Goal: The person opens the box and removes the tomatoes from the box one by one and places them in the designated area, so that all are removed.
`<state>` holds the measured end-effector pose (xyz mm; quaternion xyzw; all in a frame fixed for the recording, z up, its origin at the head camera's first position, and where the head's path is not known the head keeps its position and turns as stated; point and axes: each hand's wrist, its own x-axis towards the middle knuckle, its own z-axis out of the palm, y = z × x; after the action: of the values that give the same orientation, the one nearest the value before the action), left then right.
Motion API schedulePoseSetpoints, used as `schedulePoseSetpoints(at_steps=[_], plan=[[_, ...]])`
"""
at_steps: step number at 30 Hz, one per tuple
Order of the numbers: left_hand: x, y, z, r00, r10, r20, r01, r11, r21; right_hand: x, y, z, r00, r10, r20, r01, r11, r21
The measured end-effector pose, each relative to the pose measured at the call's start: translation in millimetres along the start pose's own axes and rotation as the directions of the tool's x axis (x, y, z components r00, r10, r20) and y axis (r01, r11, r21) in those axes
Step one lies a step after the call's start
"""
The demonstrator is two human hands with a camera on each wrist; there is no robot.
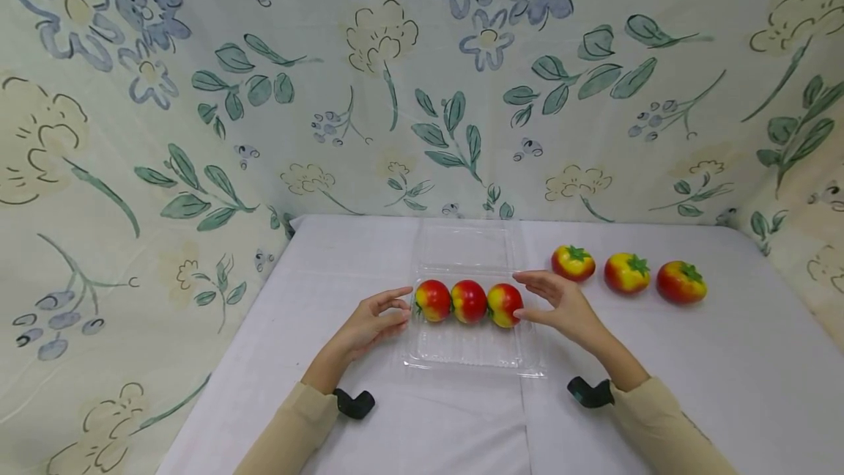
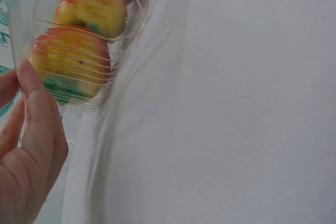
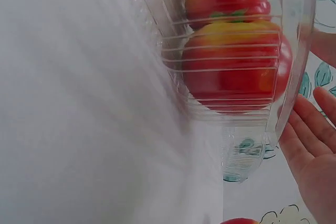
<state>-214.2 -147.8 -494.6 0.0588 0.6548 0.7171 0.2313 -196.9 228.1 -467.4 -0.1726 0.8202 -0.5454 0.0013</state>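
Head view: inside the clear box (image 1: pixel 461 349), in a row across its far half, three red-yellow fruits (image 1: pixel 469 302); beyond the box, a clear lid (image 1: pixel 466 248), laid open; right of the box, three more fruits (image 1: pixel 626 274) on the white cloth (image 1: pixel 455 435). At the box's left edge, the left hand (image 1: pixel 371 326), fingers lightly bent, narrow gap to the thumb; at its right edge, the right hand (image 1: pixel 570 308), wide.

Left wrist view: fingertip against the box rim, thumb close by.

Right wrist view: fingers nearly straight at the box's outer edge, thumb well apart.
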Motion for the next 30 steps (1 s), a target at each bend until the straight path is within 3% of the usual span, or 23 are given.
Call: schedulePoseSetpoints(at_steps=[7,30], plan=[[0.0,-0.8,-0.5,1.000,-0.001,0.002,0.001,1.000,-0.001,3.6,1,5,0.998,-0.051,0.026,0.052,0.997,-0.055],[0.0,-0.7,0.1,1.000,0.003,0.003,-0.002,1.000,-0.010,10.1,6,16,0.997,-0.058,0.044,0.066,0.977,-0.205]])
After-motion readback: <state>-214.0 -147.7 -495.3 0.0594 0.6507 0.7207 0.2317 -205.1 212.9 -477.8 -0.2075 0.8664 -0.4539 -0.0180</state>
